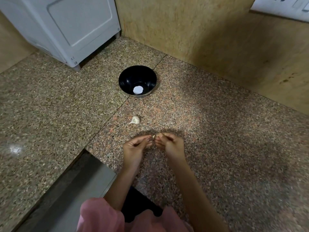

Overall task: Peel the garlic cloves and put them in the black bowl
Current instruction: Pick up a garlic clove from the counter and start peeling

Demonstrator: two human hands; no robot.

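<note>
Left hand (pixel 133 146), fingers curled, pinches a small garlic clove (pixel 153 136). Just beyond it lies a garlic bulb (pixel 135 120), stem pointing near-left. Farther off stands the black bowl (pixel 128 77). Right hand (pixel 170 143) pinches the clove's other side. Clove axis unclear. Bowl lies far and slightly left, so the left hand is nearer.

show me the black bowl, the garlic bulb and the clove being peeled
black bowl (pixel 130 77): head view, inner wall on its left side.
garlic bulb (pixel 135 120): head view, middle of the bulb's body.
garlic clove (pixel 153 136): head view, the pale tip, the only part showing.
</note>
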